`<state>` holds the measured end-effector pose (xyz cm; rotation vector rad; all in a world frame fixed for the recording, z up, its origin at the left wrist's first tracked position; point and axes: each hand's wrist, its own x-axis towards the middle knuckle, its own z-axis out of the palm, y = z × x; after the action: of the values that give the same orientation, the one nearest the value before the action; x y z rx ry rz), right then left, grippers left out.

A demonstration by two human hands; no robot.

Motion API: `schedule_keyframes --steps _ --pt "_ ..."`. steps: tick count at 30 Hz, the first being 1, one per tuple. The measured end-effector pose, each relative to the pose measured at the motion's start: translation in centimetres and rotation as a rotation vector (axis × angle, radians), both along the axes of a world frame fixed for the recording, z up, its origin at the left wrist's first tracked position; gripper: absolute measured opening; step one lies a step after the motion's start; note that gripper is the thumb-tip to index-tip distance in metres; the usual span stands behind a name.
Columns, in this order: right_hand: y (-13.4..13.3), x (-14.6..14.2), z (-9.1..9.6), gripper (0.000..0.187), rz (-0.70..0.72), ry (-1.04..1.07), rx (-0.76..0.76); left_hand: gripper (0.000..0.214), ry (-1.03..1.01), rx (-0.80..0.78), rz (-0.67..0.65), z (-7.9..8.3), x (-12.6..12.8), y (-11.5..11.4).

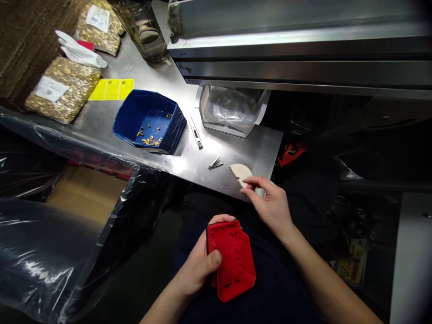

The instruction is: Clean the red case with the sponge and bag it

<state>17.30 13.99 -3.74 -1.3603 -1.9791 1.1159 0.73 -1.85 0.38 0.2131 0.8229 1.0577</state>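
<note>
My left hand point(199, 265) grips a flat red plastic part point(232, 261) over my lap, thumb pressed on its upper face. My right hand point(270, 202) reaches to the near edge of the steel table point(202, 157), fingers curled and pinched beside a cream half-round piece point(239, 172); whether they hold anything is hidden. Small metal tweezers point(215, 164) lie just left of that piece. A blue bin point(128, 121) holding several small brass bits sits further left.
Two clear bags of brass parts point(59, 90) and yellow labels point(113, 89) lie at the back left beside stacked cardboard. A thin metal tool point(195, 132) lies by a plastic-lined tray point(232, 110). A steel machine housing overhangs on the right. Black plastic sheeting covers the left.
</note>
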Motion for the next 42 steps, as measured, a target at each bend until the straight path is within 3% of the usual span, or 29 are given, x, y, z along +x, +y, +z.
schedule_keyframes --steps 2,4,7,9,13,16,22,26,29,33,36,38,42 --pt "-2.3 3.5 0.5 0.015 -0.076 -0.017 -0.16 0.077 0.049 0.017 -0.048 0.0 -0.1 0.4" --pt "-4.6 6.4 1.0 0.034 -0.143 -0.028 -0.284 0.07 0.092 0.039 -0.091 0.1 -0.1 0.8" --pt "-7.3 8.6 2.8 0.037 -0.147 -0.004 -0.263 0.057 0.087 0.007 -0.095 0.3 0.2 1.5" --pt "-8.2 8.4 4.5 0.03 0.029 0.043 -0.164 0.057 0.038 -0.098 -0.044 0.2 0.5 2.1" --pt "-8.2 5.4 6.5 0.041 0.47 -0.009 0.029 0.051 0.058 -0.353 0.087 0.0 1.4 3.6" --pt "-7.8 3.9 5.9 0.029 0.572 -0.072 0.081 0.048 0.167 -0.412 0.114 -0.2 1.7 4.4" --pt "-8.4 5.1 4.0 0.021 0.466 0.109 0.065 0.042 0.348 -0.292 0.099 -0.4 1.3 4.6" --pt "-8.7 5.7 3.5 0.017 0.436 0.253 -0.143 0.05 0.484 -0.261 0.054 -0.7 1.6 5.1" --pt "-8.6 5.6 3.0 0.019 0.379 0.352 -0.291 0.054 0.464 -0.283 0.09 -0.6 2.0 5.7" --pt "-8.5 5.2 2.7 0.019 0.281 0.429 -0.38 0.06 0.283 -0.226 0.18 0.2 2.0 6.0" --pt "-8.6 5.1 2.8 0.029 0.191 0.45 -0.44 0.051 0.297 -0.069 0.082 0.7 1.6 5.3" --pt "-8.6 5.1 3.0 0.032 0.147 0.456 -0.474 0.065 0.385 0.064 -0.03 0.8 1.4 4.7" --pt "-8.6 5.2 3.5 0.02 0.179 0.419 -0.434 0.067 0.475 0.188 -0.154 0.4 1.2 3.9"
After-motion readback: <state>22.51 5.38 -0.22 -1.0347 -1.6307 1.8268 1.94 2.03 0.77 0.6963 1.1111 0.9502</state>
